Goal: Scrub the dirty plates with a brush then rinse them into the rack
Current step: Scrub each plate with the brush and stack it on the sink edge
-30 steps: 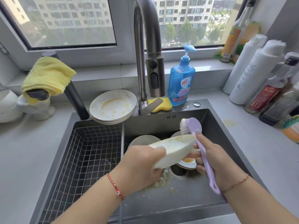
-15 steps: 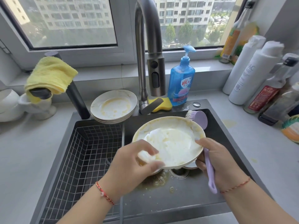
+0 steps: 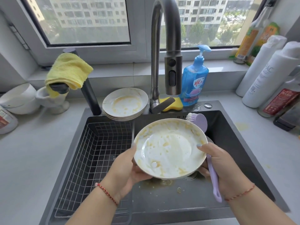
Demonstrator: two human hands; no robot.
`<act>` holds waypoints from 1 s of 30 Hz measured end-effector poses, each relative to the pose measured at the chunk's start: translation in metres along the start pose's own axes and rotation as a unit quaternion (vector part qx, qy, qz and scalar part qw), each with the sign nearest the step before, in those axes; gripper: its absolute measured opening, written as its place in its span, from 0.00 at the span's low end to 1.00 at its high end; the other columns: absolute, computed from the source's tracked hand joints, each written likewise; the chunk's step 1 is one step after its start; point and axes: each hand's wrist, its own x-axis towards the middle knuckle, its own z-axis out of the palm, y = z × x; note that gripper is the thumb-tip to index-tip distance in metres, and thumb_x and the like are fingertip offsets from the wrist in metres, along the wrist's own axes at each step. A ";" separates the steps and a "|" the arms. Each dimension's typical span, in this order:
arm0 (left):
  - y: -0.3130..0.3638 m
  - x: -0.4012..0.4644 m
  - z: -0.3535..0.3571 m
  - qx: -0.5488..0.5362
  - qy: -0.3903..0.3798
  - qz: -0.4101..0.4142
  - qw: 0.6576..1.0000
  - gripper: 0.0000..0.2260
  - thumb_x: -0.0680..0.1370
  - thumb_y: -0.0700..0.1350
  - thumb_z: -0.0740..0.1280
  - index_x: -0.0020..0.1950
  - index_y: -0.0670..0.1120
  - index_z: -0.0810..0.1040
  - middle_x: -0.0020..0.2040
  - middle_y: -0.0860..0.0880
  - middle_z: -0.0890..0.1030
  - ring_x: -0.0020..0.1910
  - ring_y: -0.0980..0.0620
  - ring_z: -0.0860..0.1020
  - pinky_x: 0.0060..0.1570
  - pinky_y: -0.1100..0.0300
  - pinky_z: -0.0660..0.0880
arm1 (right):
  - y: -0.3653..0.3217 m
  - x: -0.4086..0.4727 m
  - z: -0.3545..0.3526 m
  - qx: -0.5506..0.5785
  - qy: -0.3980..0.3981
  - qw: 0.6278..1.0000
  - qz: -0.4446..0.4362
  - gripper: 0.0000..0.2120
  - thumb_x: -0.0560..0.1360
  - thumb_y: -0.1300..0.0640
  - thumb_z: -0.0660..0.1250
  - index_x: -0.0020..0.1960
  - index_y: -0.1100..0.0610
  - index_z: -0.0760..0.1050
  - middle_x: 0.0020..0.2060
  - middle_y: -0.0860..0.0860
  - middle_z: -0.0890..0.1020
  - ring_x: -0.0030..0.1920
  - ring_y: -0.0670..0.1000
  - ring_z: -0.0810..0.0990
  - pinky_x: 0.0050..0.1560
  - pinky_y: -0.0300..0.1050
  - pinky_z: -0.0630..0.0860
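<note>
L hand (image 3: pixel 128 169) cupped under rim of smeared round white plate (image 3: pixel 168 148), held face-up over dark sink (image 3: pixel 235 143). R hand (image 3: pixel 222 166) grips lilac plastic brush (image 3: pixel 211 163), thumb on plate rim. Wire rack (image 3: pixel 97 156) in sink's L side; dirty plate stack (image 3: pixel 125 103) behind.

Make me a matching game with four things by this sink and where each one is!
Things:
1. purple plastic scrub brush
2. folded yellow cloth
3. blue soap pump bottle
4. stack of dirty white plates

Places:
A. standing on the counter behind the sink, right of the grey tap
B. gripped in the right hand
C. on the sink's back edge, above the wire rack
D. draped over a dark holder on the left

Pairs: 1-B, 2-D, 3-A, 4-C
</note>
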 end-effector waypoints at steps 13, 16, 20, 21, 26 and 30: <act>0.046 0.014 -0.043 -0.118 0.075 0.095 0.986 0.20 0.85 0.55 0.49 0.62 0.47 0.76 0.53 0.43 0.86 0.48 0.44 0.85 0.37 0.49 0.82 | -0.008 -0.008 0.010 0.003 -0.005 1.000 -0.013 0.19 0.78 0.53 0.63 0.63 0.63 0.67 0.43 0.65 0.84 0.18 0.45 0.56 0.17 0.37 0.62; 0.069 0.030 -0.045 -0.112 0.124 0.139 0.976 0.19 0.85 0.56 0.49 0.62 0.48 0.74 0.52 0.43 0.85 0.49 0.44 0.84 0.37 0.50 0.83 | -0.005 -0.010 0.009 0.000 0.009 1.000 -0.012 0.20 0.77 0.53 0.63 0.63 0.64 0.67 0.43 0.65 0.84 0.18 0.45 0.56 0.16 0.36 0.61; 0.091 0.067 -0.044 -0.121 0.176 0.144 0.966 0.20 0.85 0.56 0.51 0.69 0.44 0.69 0.57 0.41 0.81 0.53 0.41 0.82 0.37 0.47 0.83 | -0.005 -0.009 0.006 0.000 0.015 1.000 -0.015 0.18 0.77 0.53 0.63 0.62 0.64 0.68 0.42 0.65 0.84 0.18 0.45 0.57 0.16 0.36 0.61; 0.094 0.077 -0.044 -0.120 0.186 0.143 0.965 0.21 0.85 0.56 0.52 0.71 0.44 0.68 0.59 0.40 0.80 0.54 0.40 0.81 0.37 0.47 0.83 | -0.005 -0.008 0.006 -0.001 0.018 1.000 -0.017 0.18 0.77 0.54 0.63 0.61 0.64 0.68 0.42 0.65 0.84 0.18 0.45 0.57 0.16 0.36 0.61; 0.102 0.116 -0.041 -0.143 0.249 0.139 0.948 0.22 0.84 0.54 0.55 0.75 0.45 0.62 0.65 0.40 0.74 0.57 0.38 0.78 0.34 0.47 0.82 | -0.006 -0.006 0.003 0.003 0.029 0.999 -0.017 0.15 0.77 0.57 0.64 0.59 0.65 0.70 0.40 0.66 0.83 0.17 0.45 0.57 0.15 0.36 0.61; 0.108 0.139 -0.036 -0.149 0.301 0.130 0.933 0.21 0.83 0.53 0.56 0.74 0.46 0.64 0.67 0.40 0.71 0.59 0.37 0.76 0.32 0.49 0.82 | -0.005 -0.003 0.000 0.007 0.039 0.999 -0.009 0.11 0.77 0.58 0.64 0.56 0.63 0.72 0.38 0.66 0.83 0.17 0.46 0.58 0.15 0.34 0.61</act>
